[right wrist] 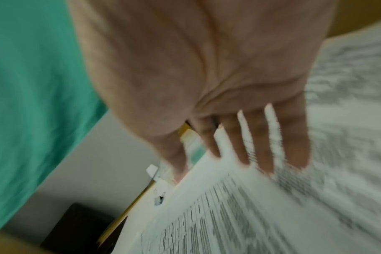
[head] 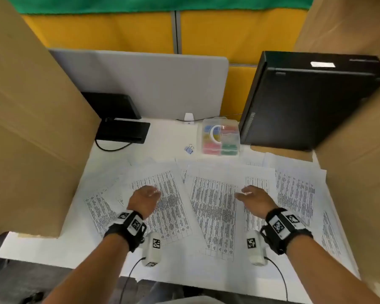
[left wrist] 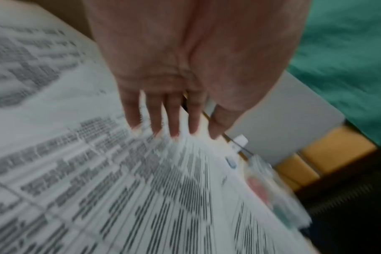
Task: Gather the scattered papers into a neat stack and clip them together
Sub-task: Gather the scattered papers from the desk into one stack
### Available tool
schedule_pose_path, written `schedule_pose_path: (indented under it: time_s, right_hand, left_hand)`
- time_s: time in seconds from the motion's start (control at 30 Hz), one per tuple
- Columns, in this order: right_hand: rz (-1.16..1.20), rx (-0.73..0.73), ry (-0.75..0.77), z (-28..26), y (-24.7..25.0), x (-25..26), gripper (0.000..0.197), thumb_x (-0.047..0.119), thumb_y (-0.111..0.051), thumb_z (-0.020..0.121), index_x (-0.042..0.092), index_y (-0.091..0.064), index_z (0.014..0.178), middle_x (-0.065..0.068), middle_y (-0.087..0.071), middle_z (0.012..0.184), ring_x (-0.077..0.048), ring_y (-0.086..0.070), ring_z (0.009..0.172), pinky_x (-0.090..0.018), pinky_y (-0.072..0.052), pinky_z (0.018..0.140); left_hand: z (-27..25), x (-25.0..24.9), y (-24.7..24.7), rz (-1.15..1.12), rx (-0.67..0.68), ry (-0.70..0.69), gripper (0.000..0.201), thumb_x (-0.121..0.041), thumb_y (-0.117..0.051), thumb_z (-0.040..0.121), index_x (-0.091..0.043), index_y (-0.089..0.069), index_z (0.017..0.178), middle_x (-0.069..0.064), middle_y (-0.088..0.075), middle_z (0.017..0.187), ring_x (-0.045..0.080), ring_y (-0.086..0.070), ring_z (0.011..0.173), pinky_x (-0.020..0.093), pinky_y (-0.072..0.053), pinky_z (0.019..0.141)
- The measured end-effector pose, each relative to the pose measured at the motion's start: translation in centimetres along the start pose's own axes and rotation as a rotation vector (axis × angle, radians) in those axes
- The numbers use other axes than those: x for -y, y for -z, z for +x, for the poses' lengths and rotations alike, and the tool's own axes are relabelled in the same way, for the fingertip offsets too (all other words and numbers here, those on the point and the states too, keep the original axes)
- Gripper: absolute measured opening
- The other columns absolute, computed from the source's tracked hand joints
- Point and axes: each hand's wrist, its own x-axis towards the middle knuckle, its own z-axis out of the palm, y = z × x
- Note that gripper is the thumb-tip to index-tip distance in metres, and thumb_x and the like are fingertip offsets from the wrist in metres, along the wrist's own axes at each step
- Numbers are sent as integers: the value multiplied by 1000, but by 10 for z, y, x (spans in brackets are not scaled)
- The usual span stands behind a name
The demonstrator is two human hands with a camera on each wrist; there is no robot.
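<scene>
Both my hands hover, left hand and right hand, fingers spread, holding nothing. Papers fan out beneath and beyond them: thin, floppy, slippery. I'd sweep them inward by their outer edges.

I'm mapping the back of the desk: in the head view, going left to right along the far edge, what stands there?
Monitor stand → white adapter → blue binder clip → clear box of coloured clips → black computer tower.

Head view looks down; wrist views skim papers closely.
</scene>
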Motion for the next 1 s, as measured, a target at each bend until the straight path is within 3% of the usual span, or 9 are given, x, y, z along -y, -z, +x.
schedule_pose_path:
  time_s: [0.1,0.17,0.3,0.5,0.63,0.77,0.83,0.9,1.0]
  right_hand:
    - [134,-168,-220,10,-17,-10,77,53,-71,77,7,-48,134,-15,-56,135,-34,-62,111,-46,-50,100]
    - [306,-232,-349,7,-29,-10,96,37,-74,84,4,-18,156,-20,-42,153,-41,-50,132,-49,-46,108]
    - [375,-309,-357,-3,-50,3,91,27,-69,92,2,-9,156,-21,-35,157,-42,-43,138,-48,-42,109]
    - [194,-196,-121,-6,-88,19,57,36,-70,90,9,-53,138,-12,-54,145,-28,-57,121,-33,-45,98]
    - [248,-292,-225,-7,-92,23,87,34,-72,88,6,-25,155,-17,-35,158,-38,-44,139,-42,-45,107]
    - [328,-114,-208,-12,-98,41,98,27,-76,87,4,-13,157,-17,-35,157,-35,-42,140,-39,-43,107]
    - [226,-39,-188,-11,-104,44,75,24,-76,86,2,-37,147,-15,-59,130,-29,-63,114,-32,-51,89]
    - [137,-9,-119,-10,-104,45,33,21,-74,85,3,-64,111,-6,-65,87,-19,-65,73,-30,-56,74]
    - [112,33,-46,-9,-96,43,18,12,-65,86,1,-64,100,-10,-62,85,-22,-62,73,-33,-52,71]
  left_hand:
    - [4,5,-9,276,-208,206,93,-49,-66,80,-21,-17,153,12,-17,162,35,-20,148,58,-28,114]
    - [9,10,-7,228,-195,390,113,-51,-69,75,-14,2,155,14,0,164,38,-1,150,58,-14,119]
    - [23,14,-6,300,-25,347,108,-54,-66,74,-10,-9,155,13,-12,163,37,-17,147,54,-24,117]
    - [14,15,-19,256,22,38,91,-46,-67,79,-20,-21,153,7,-28,158,32,-29,142,50,-32,114]
    - [11,15,-15,29,-18,112,94,-35,-74,80,-12,-20,154,13,-29,156,33,-37,139,41,-38,110]
    - [7,10,-24,-103,102,64,68,-22,-75,83,-8,-43,141,6,-56,130,19,-54,107,27,-45,91]
    - [3,9,-28,-209,167,73,63,-15,-76,83,-7,-48,138,7,-60,118,19,-57,101,28,-47,88]
    - [1,11,-28,-245,139,63,59,-16,-76,83,-7,-50,136,6,-62,120,23,-60,105,31,-49,90]
    - [-2,23,-27,-232,41,70,61,-24,-75,83,-9,-52,138,9,-59,136,26,-57,121,37,-44,106]
